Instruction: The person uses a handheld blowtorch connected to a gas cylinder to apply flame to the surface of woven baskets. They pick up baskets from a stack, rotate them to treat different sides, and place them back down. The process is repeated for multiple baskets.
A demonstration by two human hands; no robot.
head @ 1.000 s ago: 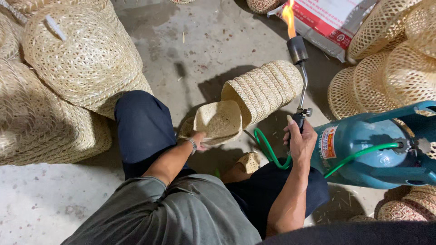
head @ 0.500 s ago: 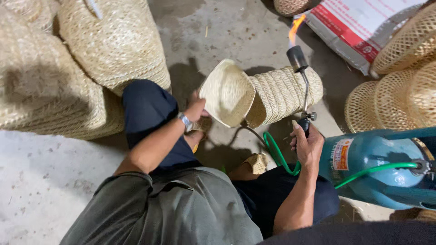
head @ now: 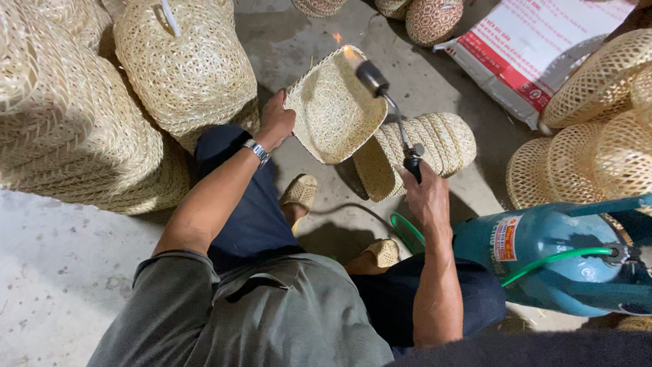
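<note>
Head view: I look down on a person crouched on a concrete floor (head: 61, 285), with woven goods stacked around them.
Basket stacks: tall piles of pale woven baskets (head: 81, 115) fill the floor's left side; more openwork baskets (head: 598, 136) crowd the right edge.
Gas cylinder: a blue cylinder (head: 543, 265) lies at the lower right, with a green hose (head: 550, 261) across it.
Sack: a white and red printed sack (head: 536, 54) lies at the floor's top right.
Nested trays: a row of nested woven trays (head: 435, 146) lies on its side mid-floor, just behind the torch.
Held tray: a shallow square woven tray (head: 333, 109) is lifted clear of the floor, tilted so its hollow faces me, upper centre.
Left hand: the left hand (head: 277, 122) is closed on the tray's left rim.
Right hand: the right hand (head: 424, 197) is wrapped around the handle of a gas torch (head: 390, 109), whose lit nozzle sits at the tray's upper right rim.
Handling: I judge the tray light, springy rather than rigid, dry and quick to scorch; the bound rim looks the firmest place to hold, away from the flame.
Sandals: woven sandals (head: 300, 194) are on the person's feet.
</note>
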